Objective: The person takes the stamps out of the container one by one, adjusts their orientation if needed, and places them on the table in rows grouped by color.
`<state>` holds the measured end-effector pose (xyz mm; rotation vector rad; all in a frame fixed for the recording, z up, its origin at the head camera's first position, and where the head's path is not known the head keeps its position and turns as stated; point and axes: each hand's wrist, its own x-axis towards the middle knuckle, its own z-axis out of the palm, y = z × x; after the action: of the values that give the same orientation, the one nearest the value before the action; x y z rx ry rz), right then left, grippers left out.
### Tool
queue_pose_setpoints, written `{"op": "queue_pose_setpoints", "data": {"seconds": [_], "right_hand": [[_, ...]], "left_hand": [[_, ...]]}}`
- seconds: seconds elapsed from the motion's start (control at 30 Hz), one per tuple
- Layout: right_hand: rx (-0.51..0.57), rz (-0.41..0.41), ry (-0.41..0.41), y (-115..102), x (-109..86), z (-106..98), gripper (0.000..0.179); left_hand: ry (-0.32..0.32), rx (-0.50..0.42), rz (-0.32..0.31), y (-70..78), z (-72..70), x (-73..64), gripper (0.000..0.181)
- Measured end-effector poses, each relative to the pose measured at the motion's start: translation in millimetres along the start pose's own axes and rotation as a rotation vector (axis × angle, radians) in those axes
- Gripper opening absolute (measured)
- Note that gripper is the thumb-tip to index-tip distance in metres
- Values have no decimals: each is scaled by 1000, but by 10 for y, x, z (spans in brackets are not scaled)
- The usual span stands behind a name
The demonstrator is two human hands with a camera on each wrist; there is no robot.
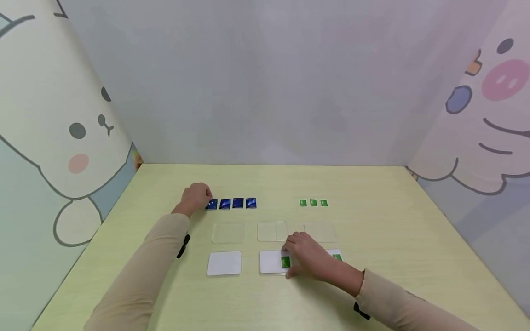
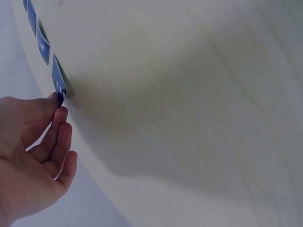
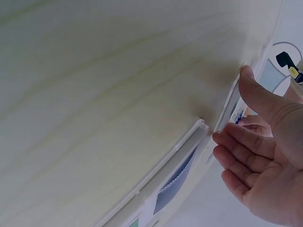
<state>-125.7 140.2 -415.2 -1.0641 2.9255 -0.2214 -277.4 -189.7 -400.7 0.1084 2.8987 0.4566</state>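
My left hand [image 1: 195, 196] pinches the leftmost small blue stamp [image 2: 58, 81] between thumb and forefinger; its near end tilts up in the left wrist view. Beside it, several more blue stamps [image 1: 238, 203] form a row. My right hand [image 1: 308, 257] grips the right end of the middle white case [image 1: 270, 262], thumb at the near edge and fingertips at the far edge. On that case lies a green stamp [image 1: 285, 262]. The right-hand white case [image 3: 142, 208] is partly hidden by my right hand; a stamp with a perforated edge [image 3: 175, 182] shows on it.
A third white case [image 1: 224, 263] lies at the left. Behind the cases are three clear covers: left [image 1: 228, 233], middle [image 1: 267, 231] and right [image 1: 320, 232]. Three green stamps [image 1: 313, 202] line up farther back. Printed walls stand around the table [image 1: 372, 220].
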Motion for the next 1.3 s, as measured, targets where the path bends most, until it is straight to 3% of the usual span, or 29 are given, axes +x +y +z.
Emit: {"op": "queue_pose_setpoints", "data": {"seconds": [0.43, 0.63, 0.93, 1.3], "right_hand": [[25, 9, 22, 5, -19, 39, 57], [97, 48, 46, 14, -61, 74, 56], [140, 34, 72, 30, -82, 55, 54], [165, 63, 58, 48, -76, 69, 56]], "left_hand": [[24, -1, -12, -61, -4, -17, 15], [26, -16, 15, 27, -28, -86, 17], [54, -14, 95, 258, -50, -225, 20], [139, 56, 286, 586, 39, -444, 17]]}}
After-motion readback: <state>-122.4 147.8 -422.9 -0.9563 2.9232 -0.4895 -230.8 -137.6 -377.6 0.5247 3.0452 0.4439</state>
